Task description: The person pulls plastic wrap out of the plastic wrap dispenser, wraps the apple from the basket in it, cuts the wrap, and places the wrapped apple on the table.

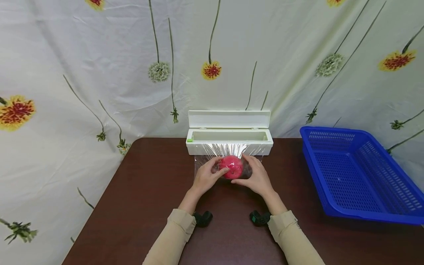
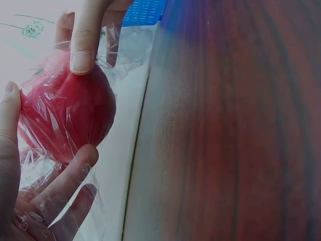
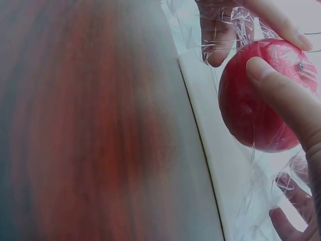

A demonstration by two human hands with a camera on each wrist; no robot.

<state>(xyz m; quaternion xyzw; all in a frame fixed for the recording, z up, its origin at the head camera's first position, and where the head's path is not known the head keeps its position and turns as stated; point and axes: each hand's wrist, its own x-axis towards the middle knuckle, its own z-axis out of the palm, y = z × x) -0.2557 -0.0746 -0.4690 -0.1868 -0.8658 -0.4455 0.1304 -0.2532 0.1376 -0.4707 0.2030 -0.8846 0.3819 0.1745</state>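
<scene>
A red apple [image 1: 233, 165] lies between the two hands, covered by clear plastic wrap [image 2: 131, 47] that clings to its skin in creases. Fingers and thumb of the left hand [image 1: 204, 178] hold it from the left. From the other side the right hand [image 1: 259, 179] grips it, its thumb pressed on the skin in the right wrist view. Behind them stands a white wrap dispenser [image 1: 229, 142] with its lid raised. The film runs from the dispenser's front edge to the apple. Loose, crumpled film hangs about the fingers in both wrist views.
At the right of the brown table [image 1: 142, 198] sits a blue plastic basket [image 1: 313, 176] with slotted walls. A white flowered cloth [image 1: 126, 48] hangs behind the table and along its left side. Dark bands [image 1: 202, 219] are on both wrists.
</scene>
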